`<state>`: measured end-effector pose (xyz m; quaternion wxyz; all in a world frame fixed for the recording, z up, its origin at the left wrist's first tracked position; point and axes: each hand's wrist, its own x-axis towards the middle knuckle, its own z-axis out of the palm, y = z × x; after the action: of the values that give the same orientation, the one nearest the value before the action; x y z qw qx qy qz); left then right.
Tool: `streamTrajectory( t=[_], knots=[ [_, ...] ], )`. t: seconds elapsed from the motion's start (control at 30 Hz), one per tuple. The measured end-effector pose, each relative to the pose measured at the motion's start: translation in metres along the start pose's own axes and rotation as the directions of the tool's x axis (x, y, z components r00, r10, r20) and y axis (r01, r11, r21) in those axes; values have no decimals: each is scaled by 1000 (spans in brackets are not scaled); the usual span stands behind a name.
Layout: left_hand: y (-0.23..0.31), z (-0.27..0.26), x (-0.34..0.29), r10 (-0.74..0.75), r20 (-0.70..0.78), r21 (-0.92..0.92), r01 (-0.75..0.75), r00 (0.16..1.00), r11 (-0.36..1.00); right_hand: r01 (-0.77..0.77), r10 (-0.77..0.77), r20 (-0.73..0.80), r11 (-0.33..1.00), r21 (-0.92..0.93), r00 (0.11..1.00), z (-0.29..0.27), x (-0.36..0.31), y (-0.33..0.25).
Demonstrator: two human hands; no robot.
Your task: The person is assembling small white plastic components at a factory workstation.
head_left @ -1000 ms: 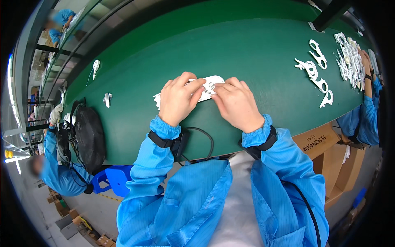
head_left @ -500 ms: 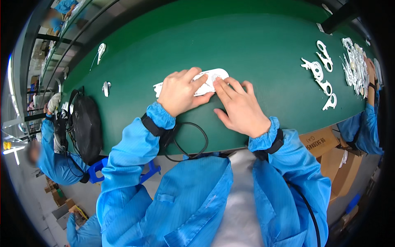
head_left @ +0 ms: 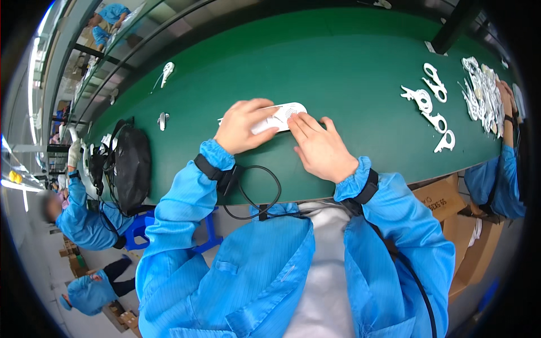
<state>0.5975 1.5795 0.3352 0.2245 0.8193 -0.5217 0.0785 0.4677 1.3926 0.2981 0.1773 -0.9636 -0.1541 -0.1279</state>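
Observation:
A long white plastic casing (head_left: 280, 118) with a rounded right end and a patch of small holes lies on the green table in front of me. My left hand (head_left: 242, 127) is closed round its left part, with the thumb along the near edge; most of that end is hidden under the fingers. My right hand (head_left: 324, 145) rests its outstretched fingertips on the holed end, the thumb held apart from the casing. Both wrists wear black straps, and a black cable (head_left: 280, 188) loops from the left one.
Several white ring-handled parts (head_left: 434, 121) lie to the right, beside a pile of white pieces (head_left: 483, 98) at a co-worker's arm (head_left: 508, 107). Two small white parts (head_left: 167, 73) sit at the left. A black bag (head_left: 133, 163) stands on the left edge; cardboard boxes (head_left: 473, 248) are below right.
My left fingers have shifted on the casing, covering more of its left end. My right fingertips stay on the holed end. The whole view has turned slightly.

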Motion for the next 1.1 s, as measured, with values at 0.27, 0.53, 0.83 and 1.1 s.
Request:
streamTrajectory(
  t=[0.27,0.53,0.83,1.1],
  knots=[
    [-80,4,-76,-695,-408,-573,427,592,700,30,-23,-101,997,67,995,1,13,15],
    [-90,17,-83,-813,-374,-646,503,448,574,70,-71,-127,997,-15,989,5,25,31],
    [-104,12,-89,-788,-379,-589,531,485,610,20,-36,-202,996,-84,979,9,58,47],
    [-101,25,-99,-751,-451,-521,541,482,660,-365,305,-317,919,-151,898,35,166,168]
  ],
)
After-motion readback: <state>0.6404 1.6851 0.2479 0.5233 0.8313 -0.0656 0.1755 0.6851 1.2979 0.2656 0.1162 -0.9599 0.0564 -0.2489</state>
